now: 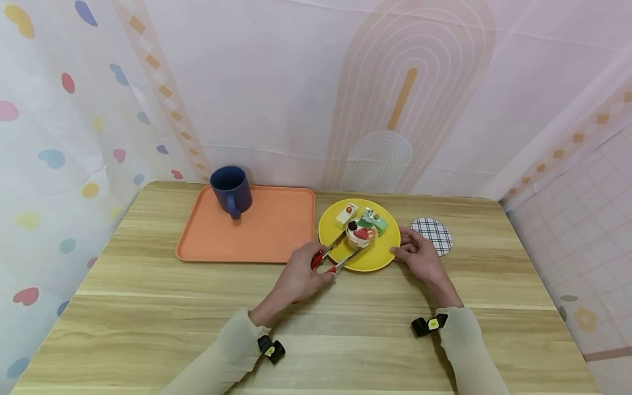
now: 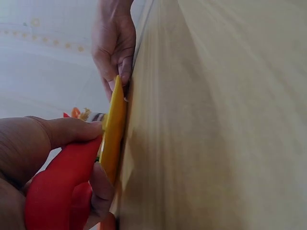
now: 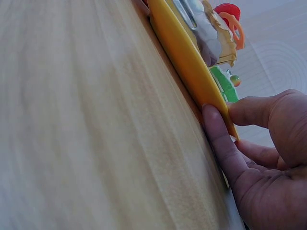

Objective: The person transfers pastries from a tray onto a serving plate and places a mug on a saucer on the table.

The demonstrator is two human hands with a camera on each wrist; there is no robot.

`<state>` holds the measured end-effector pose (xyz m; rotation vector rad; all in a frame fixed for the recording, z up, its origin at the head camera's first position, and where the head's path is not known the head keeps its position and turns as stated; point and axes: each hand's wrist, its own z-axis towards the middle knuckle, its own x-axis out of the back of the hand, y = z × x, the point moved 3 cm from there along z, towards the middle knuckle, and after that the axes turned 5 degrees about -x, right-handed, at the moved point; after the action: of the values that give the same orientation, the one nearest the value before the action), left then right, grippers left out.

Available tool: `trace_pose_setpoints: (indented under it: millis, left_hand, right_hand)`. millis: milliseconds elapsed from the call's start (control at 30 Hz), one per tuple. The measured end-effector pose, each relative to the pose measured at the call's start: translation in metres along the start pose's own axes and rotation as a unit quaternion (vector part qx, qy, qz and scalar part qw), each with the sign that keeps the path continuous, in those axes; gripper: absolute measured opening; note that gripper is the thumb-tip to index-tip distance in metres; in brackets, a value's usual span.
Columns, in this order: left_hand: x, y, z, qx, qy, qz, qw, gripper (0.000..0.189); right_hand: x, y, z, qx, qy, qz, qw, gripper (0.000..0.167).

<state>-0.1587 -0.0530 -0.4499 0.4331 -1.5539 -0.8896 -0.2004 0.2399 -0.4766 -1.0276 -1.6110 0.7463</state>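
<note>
My left hand [image 1: 300, 272] grips red-handled tongs [image 1: 332, 255], whose metal arms reach over a yellow plate [image 1: 365, 265]. Between the tong tips stands a cream cupcake [image 1: 359, 235] topped with a strawberry and a dark berry. Behind it on the plate are a white cake slice [image 1: 346, 215] and a green cake slice [image 1: 376, 221]. My right hand [image 1: 419, 257] pinches the plate's right rim, thumb on top and fingers beneath, as the right wrist view shows. In the left wrist view the red tong handle [image 2: 62, 187] lies inside my curled left hand.
An orange tray [image 1: 266, 230] lies left of the plate, with a dark blue mug [image 1: 232, 192] near its back left corner. A round checked coaster [image 1: 434, 235] sits just right of the plate. A patterned curtain [image 1: 296, 109] hangs behind the wooden table [image 1: 345, 334].
</note>
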Motion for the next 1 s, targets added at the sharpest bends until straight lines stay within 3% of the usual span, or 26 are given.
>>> trace_pose_setpoints:
  millis: [1000]
  left_hand:
    - [0.0078, 0.0041, -0.0027, 0.049, -0.009, 0.015, 0.9986, 0.066]
  right_hand:
    - [-0.0011, -0.0005, -0.0015, 0.006, -0.002, 0.015, 0.9999, 0.062]
